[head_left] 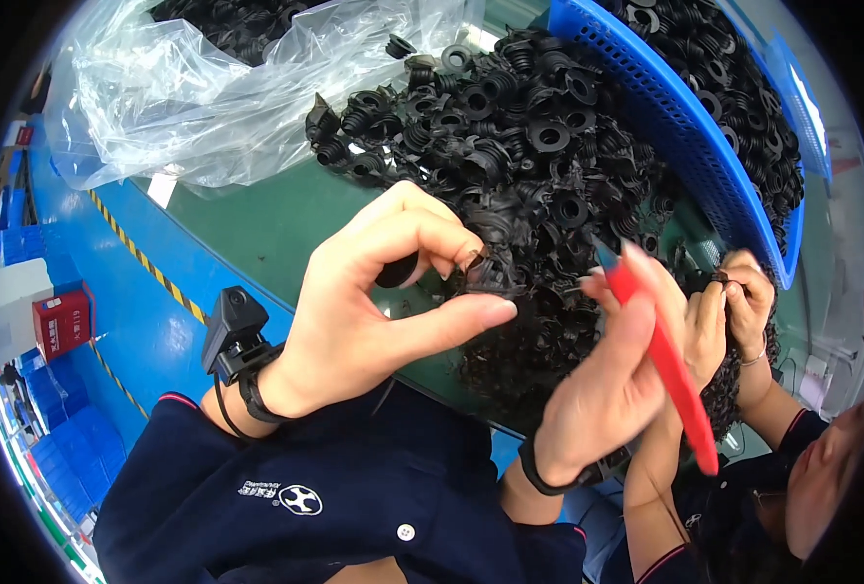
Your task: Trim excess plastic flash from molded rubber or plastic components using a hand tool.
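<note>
Where the left hand (354,302) curls: thumb and forefinger bowed apart, a black part (398,271) by the bent fingers, grip unclear
Right hand (597,394): closed round a red tool (670,365), its dark tip outward
Pile (549,136): black ringed parts heaped just beyond both hands
Co-worker's hands (749,302): near the right hand, crowding that side
Blue basket (690,122): perforated wall bounding the pile's right
Plastic bag (179,102): crumpled, upper left
Green table (242,234): strip showing between bag and left hand, edge beneath that hand

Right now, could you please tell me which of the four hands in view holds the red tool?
The person's own right hand holds the red tool; the left hand and the co-worker's two hands have none.
</note>
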`<state>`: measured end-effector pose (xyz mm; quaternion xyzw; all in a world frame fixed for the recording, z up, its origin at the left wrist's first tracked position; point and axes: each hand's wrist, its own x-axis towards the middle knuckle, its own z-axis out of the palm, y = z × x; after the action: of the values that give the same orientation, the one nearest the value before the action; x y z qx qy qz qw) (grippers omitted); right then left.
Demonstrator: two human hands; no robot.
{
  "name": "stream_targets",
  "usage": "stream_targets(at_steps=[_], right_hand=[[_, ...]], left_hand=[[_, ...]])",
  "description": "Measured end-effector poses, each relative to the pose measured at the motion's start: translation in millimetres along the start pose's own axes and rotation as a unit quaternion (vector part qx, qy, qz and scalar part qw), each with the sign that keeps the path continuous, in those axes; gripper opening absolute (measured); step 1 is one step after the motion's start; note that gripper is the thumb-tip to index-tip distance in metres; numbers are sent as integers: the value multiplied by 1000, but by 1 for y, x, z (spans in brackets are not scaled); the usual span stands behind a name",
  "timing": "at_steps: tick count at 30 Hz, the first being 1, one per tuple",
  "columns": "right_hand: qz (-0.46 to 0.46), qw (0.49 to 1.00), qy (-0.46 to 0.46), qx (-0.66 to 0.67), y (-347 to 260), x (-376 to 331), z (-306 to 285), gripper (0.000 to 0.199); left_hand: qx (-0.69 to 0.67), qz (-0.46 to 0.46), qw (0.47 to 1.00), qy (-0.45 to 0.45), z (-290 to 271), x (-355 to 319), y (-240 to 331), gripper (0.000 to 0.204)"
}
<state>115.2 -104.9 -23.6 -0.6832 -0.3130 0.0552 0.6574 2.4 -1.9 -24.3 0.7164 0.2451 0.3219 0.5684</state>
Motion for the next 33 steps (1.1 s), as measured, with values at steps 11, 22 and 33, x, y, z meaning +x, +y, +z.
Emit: stream_targets(at_steps=[11, 22, 33], right_hand=[[-104, 948, -298, 33, -7, -7, -21, 29], [140, 965, -85, 205, -11, -14, -3, 25], [-96, 963, -253, -6, -5, -1, -35, 33]], left_hand=[[-56, -43, 994, -81, 2, -4, 6, 27], [-77, -76, 985, -133, -1, -3, 4, 25], [-51, -43, 991, -118, -1, -4, 9, 21]])
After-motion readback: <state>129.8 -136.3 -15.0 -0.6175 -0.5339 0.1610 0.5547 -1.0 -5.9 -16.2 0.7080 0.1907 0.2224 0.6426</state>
